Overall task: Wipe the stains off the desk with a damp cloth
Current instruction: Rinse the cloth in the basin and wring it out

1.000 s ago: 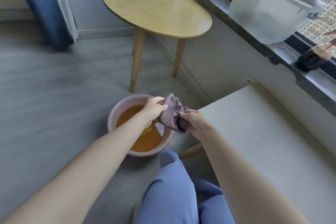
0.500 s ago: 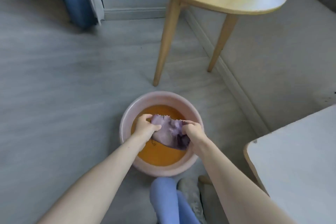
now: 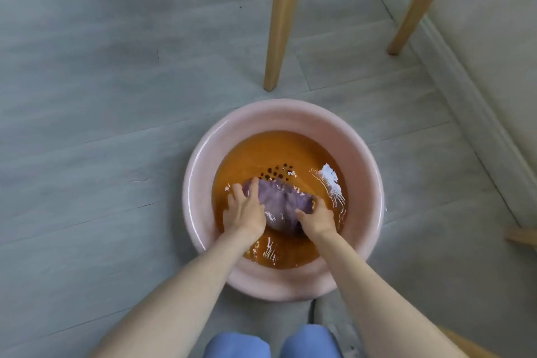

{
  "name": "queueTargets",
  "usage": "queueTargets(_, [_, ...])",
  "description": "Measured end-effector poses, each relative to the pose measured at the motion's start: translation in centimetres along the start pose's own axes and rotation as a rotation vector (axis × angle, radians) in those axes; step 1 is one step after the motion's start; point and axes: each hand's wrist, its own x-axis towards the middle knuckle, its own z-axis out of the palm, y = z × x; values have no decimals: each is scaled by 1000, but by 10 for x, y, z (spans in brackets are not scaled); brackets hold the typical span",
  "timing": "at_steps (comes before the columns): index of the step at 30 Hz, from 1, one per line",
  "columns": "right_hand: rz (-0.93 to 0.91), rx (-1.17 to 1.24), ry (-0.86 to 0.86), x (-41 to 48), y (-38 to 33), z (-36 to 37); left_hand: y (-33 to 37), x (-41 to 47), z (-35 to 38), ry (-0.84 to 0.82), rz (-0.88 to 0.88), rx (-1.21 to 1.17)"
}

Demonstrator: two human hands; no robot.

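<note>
A purple cloth [image 3: 280, 203] lies bunched in the water of a pink basin [image 3: 200, 171] on the floor. The basin's inside looks orange through the rippling water. My left hand [image 3: 245, 212] grips the cloth's left end, with its fingers over the fabric. My right hand [image 3: 316, 219] holds the cloth's right end, fingers curled into it. Both hands are partly in the water. The desk is out of view.
Two wooden legs [image 3: 283, 17] [image 3: 421, 0] of a small round table stand just beyond the basin. A white wall and skirting board [image 3: 476, 113] run along the right. Grey plank floor [image 3: 101, 125] spreads to the left. My blue-trousered knees [image 3: 273, 343] are at the bottom edge.
Both hands carried the cloth from beside the desk down into the basin's water. The view tilted down, so the desk and the round tabletop left the frame.
</note>
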Motion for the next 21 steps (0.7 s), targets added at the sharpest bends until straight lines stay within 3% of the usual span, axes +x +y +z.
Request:
queueTargets(3, [-90, -147, -99, 1, 15, 17, -6, 12, 19, -160, 285, 312])
queueTargets(6, [-69, -247, -19, 10, 17, 18, -13, 22, 25, -126, 226, 534])
queueTargets(10, [69, -20, 14, 12, 9, 16, -20, 24, 26, -100, 349, 625])
queueTargets(13, [165, 305, -120, 8, 5, 20, -24, 31, 27, -160, 187, 423])
queueTargets(16, [239, 621, -241, 8, 9, 22, -14, 35, 30, -192, 97, -136])
queueTargets(18, [277, 770, -328, 6, 9, 21, -5, 27, 27, -115, 112, -357])
queueTargets(21, [317, 911, -425, 8, 11, 18, 12, 3, 16, 132, 167, -309])
